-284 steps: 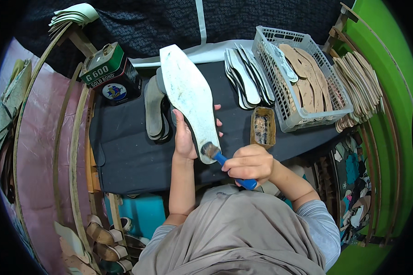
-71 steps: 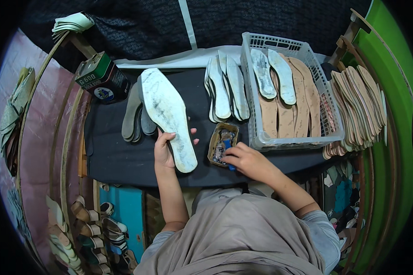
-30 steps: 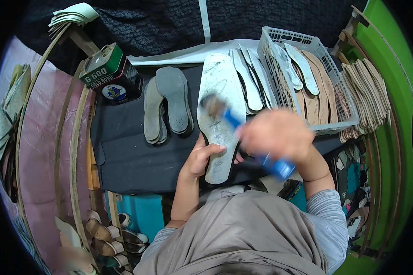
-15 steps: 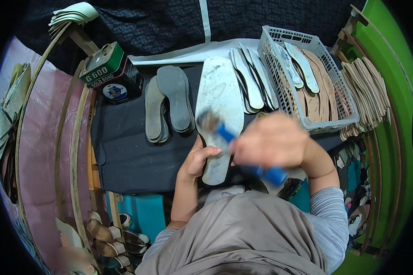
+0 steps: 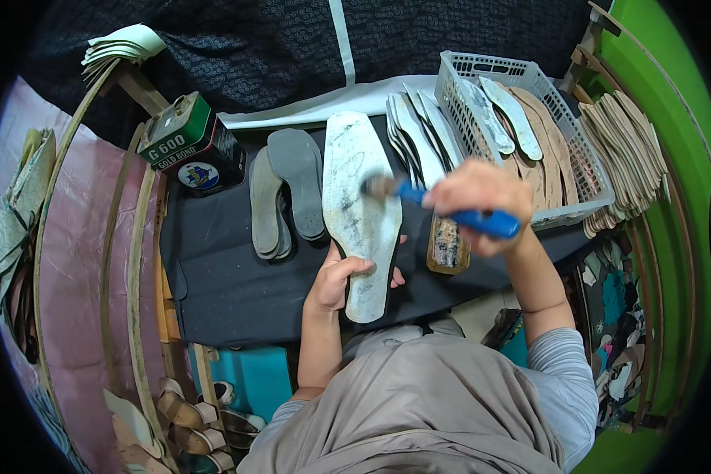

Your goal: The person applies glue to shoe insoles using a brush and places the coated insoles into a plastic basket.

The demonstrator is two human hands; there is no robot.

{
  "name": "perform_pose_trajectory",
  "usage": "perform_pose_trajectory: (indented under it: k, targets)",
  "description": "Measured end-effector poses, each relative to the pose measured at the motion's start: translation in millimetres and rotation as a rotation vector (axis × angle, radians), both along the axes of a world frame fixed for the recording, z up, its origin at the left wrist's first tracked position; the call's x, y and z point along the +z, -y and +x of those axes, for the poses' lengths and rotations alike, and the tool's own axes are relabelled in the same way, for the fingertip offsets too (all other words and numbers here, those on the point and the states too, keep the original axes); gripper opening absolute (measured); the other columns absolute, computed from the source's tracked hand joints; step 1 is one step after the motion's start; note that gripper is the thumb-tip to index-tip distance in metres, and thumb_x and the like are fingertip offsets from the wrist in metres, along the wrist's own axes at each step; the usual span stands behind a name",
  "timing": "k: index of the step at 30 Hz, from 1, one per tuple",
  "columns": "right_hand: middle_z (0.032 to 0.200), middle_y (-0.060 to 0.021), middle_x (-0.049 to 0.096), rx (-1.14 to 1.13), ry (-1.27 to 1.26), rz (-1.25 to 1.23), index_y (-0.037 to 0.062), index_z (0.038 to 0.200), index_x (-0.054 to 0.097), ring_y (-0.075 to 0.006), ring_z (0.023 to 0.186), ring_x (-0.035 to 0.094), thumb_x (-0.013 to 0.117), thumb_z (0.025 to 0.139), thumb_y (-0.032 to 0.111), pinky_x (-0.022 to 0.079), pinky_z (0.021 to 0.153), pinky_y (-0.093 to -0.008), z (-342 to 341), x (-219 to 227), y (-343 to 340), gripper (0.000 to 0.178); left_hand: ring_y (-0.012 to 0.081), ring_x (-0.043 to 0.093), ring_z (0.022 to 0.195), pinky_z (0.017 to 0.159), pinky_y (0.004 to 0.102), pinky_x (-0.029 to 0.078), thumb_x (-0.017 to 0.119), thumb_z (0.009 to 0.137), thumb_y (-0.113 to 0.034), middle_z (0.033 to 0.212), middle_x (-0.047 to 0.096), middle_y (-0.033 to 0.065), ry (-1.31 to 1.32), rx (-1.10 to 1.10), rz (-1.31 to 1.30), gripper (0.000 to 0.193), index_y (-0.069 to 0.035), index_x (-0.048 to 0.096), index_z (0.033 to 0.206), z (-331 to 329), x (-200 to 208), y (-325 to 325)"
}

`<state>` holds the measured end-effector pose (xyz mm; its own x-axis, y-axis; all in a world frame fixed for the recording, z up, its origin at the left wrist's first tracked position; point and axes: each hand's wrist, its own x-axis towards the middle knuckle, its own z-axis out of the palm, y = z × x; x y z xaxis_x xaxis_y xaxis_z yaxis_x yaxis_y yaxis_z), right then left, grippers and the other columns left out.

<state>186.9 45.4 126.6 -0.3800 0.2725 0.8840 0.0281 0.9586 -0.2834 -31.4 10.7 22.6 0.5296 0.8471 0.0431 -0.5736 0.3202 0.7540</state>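
My left hand grips the narrow lower end of a long white shoe insole board, thumb on top and fingertips showing past its right edge. The board has dark smudges and a black edge. In my right hand is a brush with a blue handle, held nearly level. Its blurred bristle end lies over the board's middle; whether it touches cannot be made out. Below the right hand stands a small amber, crusted container on the dark cloth. Grey shoe soles lie stacked to the board's left.
A green and black metal can stands at the far left of the cloth-covered table. White insole pieces lean beside a clear plastic basket of tan and white pieces. More tan pieces stack along the right rack.
My right hand has moved right and up, swinging the brush from a slant to nearly level. Its bristles have shifted up the board, uncovering the amber container. The board has moved slightly left.
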Motion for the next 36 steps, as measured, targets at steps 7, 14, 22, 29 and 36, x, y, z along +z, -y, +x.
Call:
perform_pose_trajectory:
  k: [7, 14, 22, 29, 36]
  targets:
    - [0.080, -0.0139, 0.066, -0.240, -0.062, 0.191, 0.0003, 0.086, 0.063, -0.0244, 0.070, 0.065, 0.062, 0.062, -0.002, 0.051, 0.063, -0.0306, -4.2, -1.1, -12.5, 0.024, 0.0395, 0.062, 0.074, 0.064, 0.0431, 0.053, 0.051, 0.069, -0.005, 0.120, 0.049, 0.0319, -0.003, -0.033, 0.000, 0.071, 0.003, 0.025, 0.135, 1.7, 7.8, 0.9]
    - [0.076, -0.0144, 0.066, -0.019, 0.018, -0.106, -0.0008, 0.080, 0.064, -0.0237, 0.065, 0.064, 0.061, 0.057, -0.002, 0.050, 0.058, -0.0298, -8.4, -26.6, 15.7, 0.024, 0.0383, 0.062, 0.071, 0.062, 0.0439, 0.052, 0.048, 0.068, -0.005, 0.117, 0.051, 0.0298, -0.006, 0.140, -0.005, 0.062, 0.006, 0.035, 0.128, -11.0, -2.5, -8.0]
    - [0.083, -0.0150, 0.066, -0.214, -0.165, 0.159, -0.0010, 0.087, 0.062, -0.0238, 0.073, 0.065, 0.061, 0.061, -0.005, 0.051, 0.064, -0.0295, -20.6, -5.0, -19.0, 0.027, 0.0380, 0.062, 0.074, 0.068, 0.0442, 0.051, 0.047, 0.069, -0.009, 0.120, 0.049, 0.0309, 0.085, 0.001, 0.076, 0.067, 0.005, 0.031, 0.133, 6.6, 5.3, -5.2]
    - [0.082, -0.0149, 0.065, 0.009, -0.028, -0.038, -0.0033, 0.087, 0.063, -0.0249, 0.064, 0.060, 0.063, 0.057, 0.004, 0.048, 0.057, -0.0308, -34.6, -58.2, 21.6, 0.031, 0.0249, 0.060, 0.085, 0.066, 0.0396, 0.053, 0.017, 0.084, -0.073, 0.122, 0.050, 0.0184, 0.137, 0.374, 0.059, 0.084, -0.008, 0.032, 0.135, 8.6, 1.2, -31.3]
    - [0.084, -0.0143, 0.065, -0.002, -0.055, -0.039, -0.0044, 0.087, 0.063, -0.0254, 0.064, 0.060, 0.066, 0.060, 0.000, 0.049, 0.057, -0.0316, -37.2, -54.5, 29.0, 0.028, 0.0252, 0.058, 0.090, 0.068, 0.0429, 0.052, 0.019, 0.087, -0.069, 0.125, 0.048, 0.0178, 0.246, 0.345, 0.069, 0.079, -0.010, 0.030, 0.137, 8.8, 1.7, -27.2]
